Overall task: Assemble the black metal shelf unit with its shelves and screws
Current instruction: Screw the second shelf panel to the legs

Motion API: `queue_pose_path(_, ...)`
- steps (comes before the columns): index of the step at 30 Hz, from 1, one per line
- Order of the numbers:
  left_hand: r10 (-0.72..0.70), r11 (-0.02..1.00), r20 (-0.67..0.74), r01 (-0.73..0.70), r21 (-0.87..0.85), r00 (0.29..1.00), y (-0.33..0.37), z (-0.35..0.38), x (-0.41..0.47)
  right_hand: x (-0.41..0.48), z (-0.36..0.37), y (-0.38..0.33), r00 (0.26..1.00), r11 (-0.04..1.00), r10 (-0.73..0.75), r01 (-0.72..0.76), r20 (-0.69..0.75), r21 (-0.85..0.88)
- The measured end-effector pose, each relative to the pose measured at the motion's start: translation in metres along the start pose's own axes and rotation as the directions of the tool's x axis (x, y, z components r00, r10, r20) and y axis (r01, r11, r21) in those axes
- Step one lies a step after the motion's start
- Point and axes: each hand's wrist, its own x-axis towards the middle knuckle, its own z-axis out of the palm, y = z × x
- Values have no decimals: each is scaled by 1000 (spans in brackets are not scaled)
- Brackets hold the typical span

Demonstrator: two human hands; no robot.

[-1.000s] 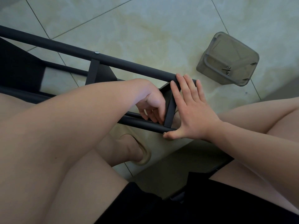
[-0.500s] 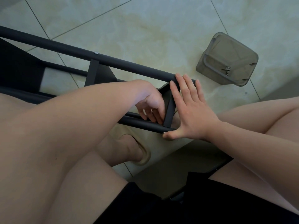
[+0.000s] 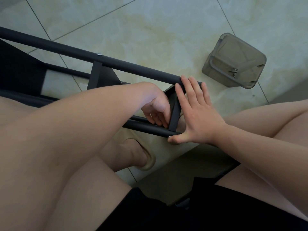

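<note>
**A:** Where does the frame [image 3: 97, 74] lie?

**B:** On its side on the floor [image 3: 150, 22], in front of the seated person. Long axis runs from far left towards centre, ending at the hands. Far post [image 3: 133, 68] and near post [image 3: 143, 128] run roughly parallel, with the end shelf [image 3: 175, 112] set crosswise between them.

**A:** Hands?

**B:** Right hand [image 3: 200, 119] is flat and spread across the shelf's outer edge. Its fingertips [image 3: 183, 79] touch the far post, and the thumb [image 3: 176, 140] lies under the near post, just beside a screw [image 3: 169, 137]. It grips nothing, it only braces. Left hand [image 3: 158, 107] comes in over the knee, fingers curled down to the corner where shelf meets near post. Whether they pinch a fastener or only touch metal, I cannot tell, because the palm hides it.

**A:** Which hand is nearer the joint?

**B:** Both are on it, the left from inside the frame and the right from outside. My guess is that the near-post corner is being fastened, so the next move turns on holding the shelf square to that post.

**A:** Anything around?

**B:** A tub [image 3: 241, 52] on its side, well apart to the far right, with loose screws [image 3: 234, 73] inside. The right hand is the nearer one to it. A slipper [image 3: 148, 164] sits below the near post. The left forearm crosses the frame and blocks the view of the inner corner
</note>
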Motion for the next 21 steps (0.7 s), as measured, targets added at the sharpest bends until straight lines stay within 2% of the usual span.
queue_pose_path(8, -3, 1000, 51, 3, 3, 999, -1, -3, -7, 0, -1, 0, 1000, 1000, 2, -2, 12, -6)
queue_pose_path(14, 5, 1000, 6, -5, 7, 1000, -1, -1, 2, 0, -1, -1, 1000, 1000, 2, -2, 12, -3)
queue_pose_path(21, 8, 1000, 60, -7, -8, 998, 0, -1, -1, 0, -1, -1, 1000, 1000, 4, -4, 17, -3)
